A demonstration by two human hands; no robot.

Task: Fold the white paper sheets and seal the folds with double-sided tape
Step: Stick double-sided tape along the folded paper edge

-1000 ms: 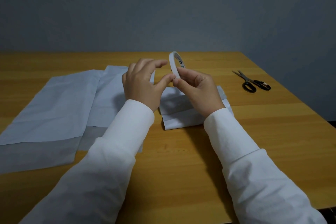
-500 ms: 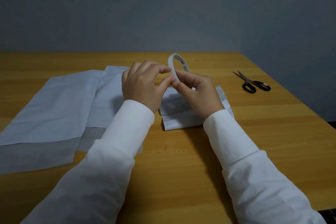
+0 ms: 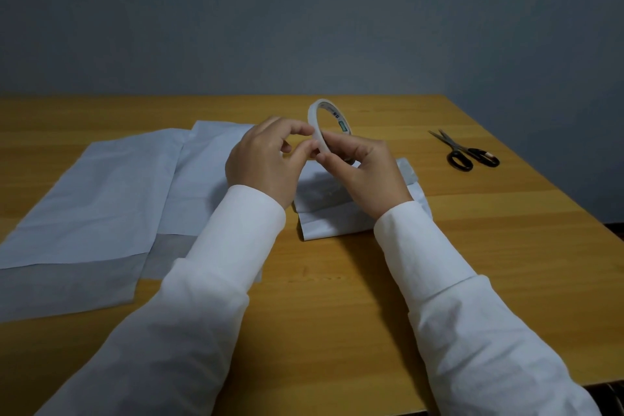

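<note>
A thin white roll of double-sided tape (image 3: 320, 118) stands upright in the air above the table, held from below by my right hand (image 3: 363, 172). My left hand (image 3: 266, 162) pinches the roll's near rim with thumb and forefinger. Below both hands lies a small folded white paper sheet (image 3: 334, 216), partly hidden by my wrists. Two larger white sheets (image 3: 101, 199) lie overlapped and flat on the left, each with a folded strip along its near edge.
Black-handled scissors (image 3: 466, 152) lie shut at the far right of the wooden table (image 3: 337, 297). The table's right edge runs diagonally close to the scissors. A grey wall stands behind the table.
The tape roll has turned slightly so more of its inner label shows. My left fingers have closed onto its rim. Both hands stay in about the same place.
</note>
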